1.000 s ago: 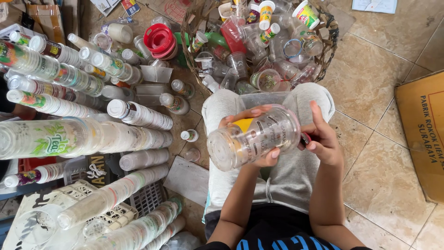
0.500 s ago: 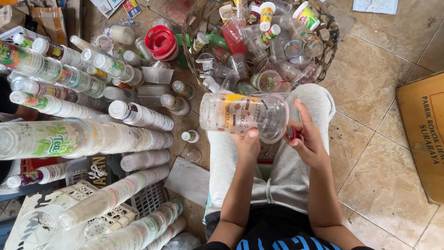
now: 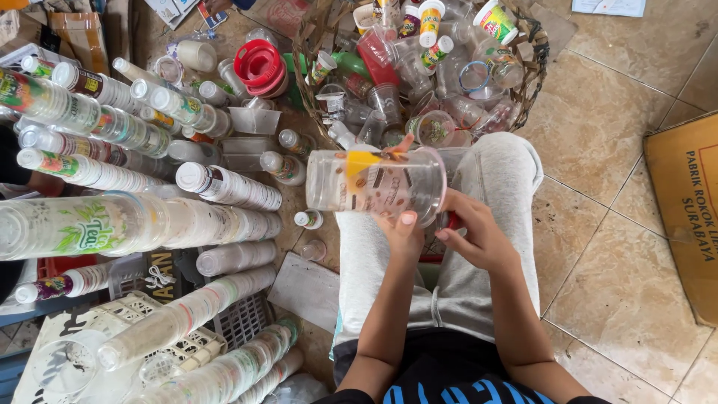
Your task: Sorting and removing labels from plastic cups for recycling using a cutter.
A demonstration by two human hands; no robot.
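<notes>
One clear plastic cup (image 3: 374,187) is held sideways above the grey-trousered lap, its mouth turned to the right and its base to the left; a yellow patch and small brown prints are seen on its wall. Two hands are in view. The left hand (image 3: 404,232) is cupped narrowly under the cup, with the fingers closed up around its lower wall and one fingertip showing over the far edge. The right hand (image 3: 479,236) is half-closed just to the right of the cup, with its fingers touching the rim at the mouth; whether anything small is pinched there cannot be told. The cup thus lies directly on the left hand and just left of the right hand.

One woven basket (image 3: 535,71) is seen at the far side, filled with loose cups and lids too many and too overlapped to be counted. At the left, about a dozen long stacks of nested cups (image 3: 134,224) are laid on their sides. One stack of red lids (image 3: 258,63) lies at the far left of the basket. One cardboard box (image 3: 684,209) rests on the tiled floor at the right.
</notes>
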